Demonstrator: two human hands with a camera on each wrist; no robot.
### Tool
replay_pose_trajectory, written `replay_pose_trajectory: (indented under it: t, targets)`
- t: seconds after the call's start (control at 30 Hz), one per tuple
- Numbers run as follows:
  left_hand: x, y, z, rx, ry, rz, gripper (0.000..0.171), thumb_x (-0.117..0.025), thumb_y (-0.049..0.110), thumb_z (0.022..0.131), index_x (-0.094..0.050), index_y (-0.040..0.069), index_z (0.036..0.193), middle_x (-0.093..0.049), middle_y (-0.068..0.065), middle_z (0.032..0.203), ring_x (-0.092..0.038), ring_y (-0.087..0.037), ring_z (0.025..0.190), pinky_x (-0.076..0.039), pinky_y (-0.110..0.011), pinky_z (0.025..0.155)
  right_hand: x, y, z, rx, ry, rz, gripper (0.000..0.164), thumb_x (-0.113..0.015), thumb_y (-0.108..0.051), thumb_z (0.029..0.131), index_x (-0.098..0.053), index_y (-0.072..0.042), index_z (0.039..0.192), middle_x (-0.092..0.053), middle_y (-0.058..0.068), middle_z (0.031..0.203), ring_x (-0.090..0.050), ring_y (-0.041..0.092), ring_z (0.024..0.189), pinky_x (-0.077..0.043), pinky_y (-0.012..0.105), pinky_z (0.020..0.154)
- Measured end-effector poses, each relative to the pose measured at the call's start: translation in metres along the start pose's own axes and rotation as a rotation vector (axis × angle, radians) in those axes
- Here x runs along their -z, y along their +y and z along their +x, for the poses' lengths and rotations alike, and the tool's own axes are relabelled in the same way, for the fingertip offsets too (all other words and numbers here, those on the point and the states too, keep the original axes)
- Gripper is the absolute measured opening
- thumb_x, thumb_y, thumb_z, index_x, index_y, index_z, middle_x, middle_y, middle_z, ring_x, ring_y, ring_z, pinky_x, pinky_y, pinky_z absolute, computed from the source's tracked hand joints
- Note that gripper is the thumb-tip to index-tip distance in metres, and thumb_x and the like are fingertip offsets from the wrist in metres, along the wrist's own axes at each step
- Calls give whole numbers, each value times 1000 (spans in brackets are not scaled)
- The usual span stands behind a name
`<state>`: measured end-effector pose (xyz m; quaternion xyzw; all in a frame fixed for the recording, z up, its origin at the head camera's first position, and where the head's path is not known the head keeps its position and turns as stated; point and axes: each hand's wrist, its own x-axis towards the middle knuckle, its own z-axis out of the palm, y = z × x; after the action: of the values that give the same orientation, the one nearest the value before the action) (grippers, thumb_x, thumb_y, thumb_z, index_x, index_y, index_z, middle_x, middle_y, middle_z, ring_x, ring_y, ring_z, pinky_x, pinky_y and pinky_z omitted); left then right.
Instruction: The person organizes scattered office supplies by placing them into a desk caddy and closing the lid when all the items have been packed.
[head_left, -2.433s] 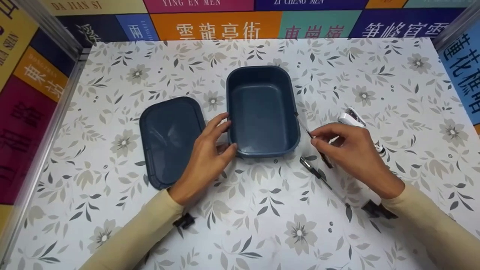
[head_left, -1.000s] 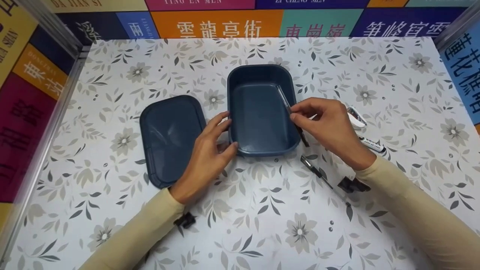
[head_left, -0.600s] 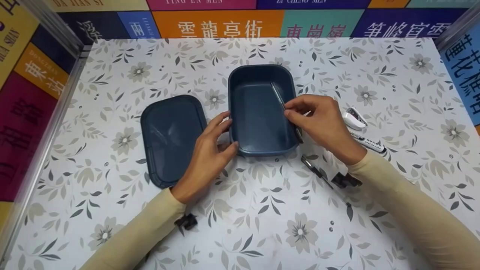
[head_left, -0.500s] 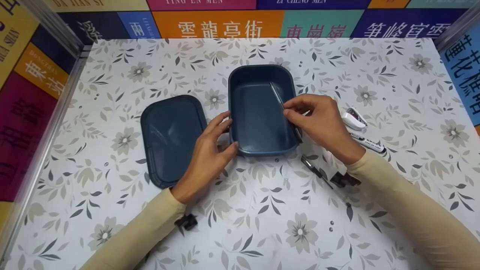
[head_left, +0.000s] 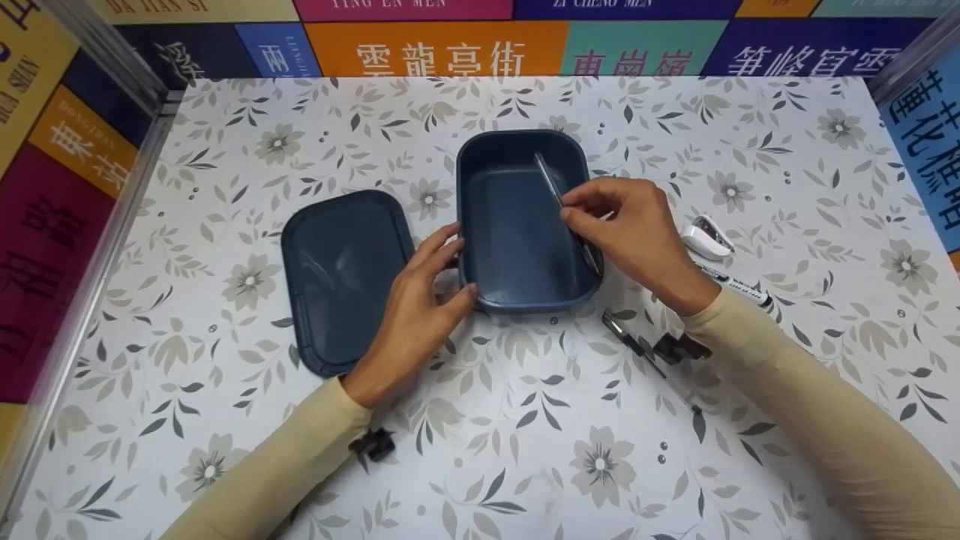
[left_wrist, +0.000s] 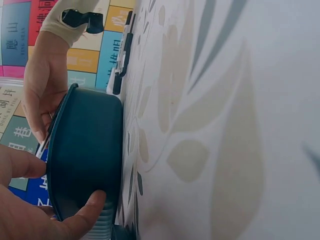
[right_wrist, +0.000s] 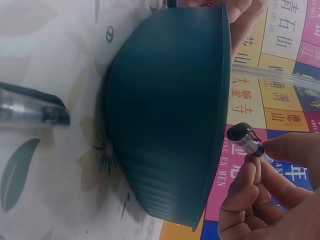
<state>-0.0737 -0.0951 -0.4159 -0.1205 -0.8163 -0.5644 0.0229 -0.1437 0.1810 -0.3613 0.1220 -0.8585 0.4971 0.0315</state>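
Observation:
In the head view my right hand pinches a slim clear pen with dark ends between thumb and fingers. The pen slants over the right side of the open dark blue box, overlapping its inside. The right wrist view shows the pen's black cap beyond the rim. Relaxed fingers and thumb of my left hand rest on the box's left side; the left wrist view has the thumb against the outer wall. The matching lid lies left of the box, partly behind that hand.
A second clear pen lies right of the box's near corner. Behind the right wrist are a white marker and a small white stapler-like thing. Colourful lettered panels border the flower-patterned tabletop.
My right hand has carried the pen leftward and away from me, from beside the box to over its inside. The marker has come into view. My left hand keeps its place on the box.

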Motion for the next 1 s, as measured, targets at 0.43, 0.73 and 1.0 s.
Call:
replay_pose_trajectory:
  t: [0.43,0.73,1.0]
  targets:
    - [1,1,0,-3,-3,12,59,-74,0,97,-58,-9,153,-48,-9,171,-66,-26,133,-59,-46,106,-6,-1,9,1,-7,15,9,-81,-8,97,-86,-8,105,-81,6,91,-67,12,78,-51,22,71]
    - [0,-2,1,-11,7,24,59,-75,1,96,-59,-9,152,-49,-8,170,-67,-26,131,-56,-47,110,-11,0,12,-6,-19,-14,10,-81,-7,98,-86,-5,106,-82,6,92,-68,12,79,-50,22,72]
    - [0,-1,1,0,-2,12,60,-75,1,97,-58,-8,154,-48,-7,170,-67,-24,132,-54,-47,112,-18,0,18,-8,-27,-51,11,-80,-8,97,-86,-6,106,-82,6,92,-69,11,76,-51,20,70]
